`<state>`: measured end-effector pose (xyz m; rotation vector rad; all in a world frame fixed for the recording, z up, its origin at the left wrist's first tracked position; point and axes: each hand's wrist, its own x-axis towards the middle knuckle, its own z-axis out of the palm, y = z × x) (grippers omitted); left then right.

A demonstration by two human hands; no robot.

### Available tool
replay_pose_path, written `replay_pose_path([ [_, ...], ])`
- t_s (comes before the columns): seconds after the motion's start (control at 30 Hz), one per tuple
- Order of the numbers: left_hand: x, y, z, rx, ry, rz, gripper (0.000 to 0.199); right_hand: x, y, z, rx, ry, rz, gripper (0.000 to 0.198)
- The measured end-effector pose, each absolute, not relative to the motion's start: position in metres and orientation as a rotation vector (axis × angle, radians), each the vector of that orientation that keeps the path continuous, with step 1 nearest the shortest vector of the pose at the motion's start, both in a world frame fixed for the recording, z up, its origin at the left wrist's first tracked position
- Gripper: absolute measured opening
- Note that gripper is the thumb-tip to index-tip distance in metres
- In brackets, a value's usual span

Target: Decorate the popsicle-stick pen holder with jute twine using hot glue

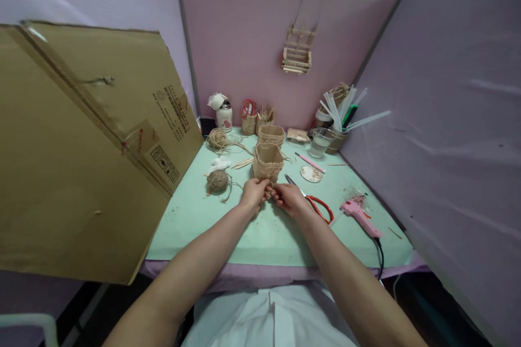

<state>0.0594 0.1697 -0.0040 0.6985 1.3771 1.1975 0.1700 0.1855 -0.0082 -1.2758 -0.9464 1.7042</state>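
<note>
In the middle of the table stands a small woven basket of tan fibre, its top open. Right in front of its base, my left hand and my right hand meet with fingertips pinched together. Between them shows a thin strand that looks like jute twine; most of it is hidden by my fingers. A ball of jute twine with loose ends lies left of my left hand. Close by my right hand, red-handled scissors rest with their blades toward the basket.
Behind stand a second woven basket and a loose twine coil. To the right are a pink glue gun with a cord, a white disc, a pink pen and a clear cup. A large cardboard sheet borders the left.
</note>
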Motion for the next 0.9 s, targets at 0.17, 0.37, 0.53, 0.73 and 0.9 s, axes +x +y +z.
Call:
replay_pose_path([
  [0.17, 0.057, 0.172, -0.014, 0.888, 1.514, 1.220, 0.016, 0.168, 0.186, -0.008, -1.306, -0.964, 1.691, 0.017],
  [0.37, 0.052, 0.170, -0.015, 1.104, 1.616, 1.211, 0.020, 0.167, 0.186, -0.005, -1.378, -1.067, 1.641, 0.017],
  [0.53, 0.052, 0.171, -0.018, 1.180, 1.645, 1.145, 0.018, 0.171, 0.187, -0.005, -1.475, -1.255, 1.474, 0.019],
  [0.73, 0.051, 0.172, -0.020, 1.188, 1.666, 1.111, 0.016, 0.191, 0.173, 0.007, -1.554, -1.467, 1.196, 0.010],
  [0.9, 0.051, 0.168, -0.015, 1.184, 1.681, 1.114, 0.016, 0.250, 0.153, 0.028, -1.686, -1.748, 0.622, 0.023],
])
